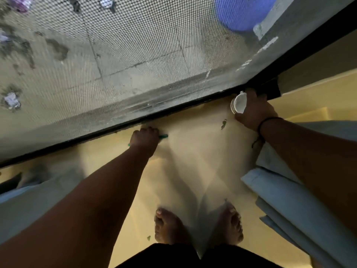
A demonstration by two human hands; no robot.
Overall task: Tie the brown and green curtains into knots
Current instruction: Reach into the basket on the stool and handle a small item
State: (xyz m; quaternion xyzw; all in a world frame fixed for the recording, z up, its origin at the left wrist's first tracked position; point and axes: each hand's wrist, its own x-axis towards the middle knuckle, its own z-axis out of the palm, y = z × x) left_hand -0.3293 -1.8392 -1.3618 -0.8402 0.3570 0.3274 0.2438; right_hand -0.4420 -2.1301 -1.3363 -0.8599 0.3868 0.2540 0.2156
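Sensibly, with the left hand (144,137) gripping a green object (163,135) and right-hand fingers (251,97) round a white cup (238,104) by the window frame (173,111), free both before gathering the pale curtain folds (286,206) right of it.

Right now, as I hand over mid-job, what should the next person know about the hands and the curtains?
Left hand grips a green pen-like object on the sill.
Right hand holds a white cup by the window frame.
Pale fabric, likely curtain, hangs under the right arm; more at left. No brown or green curtain identifiable.
Done: no knot visible.
Left: free both hands, tie both curtains.
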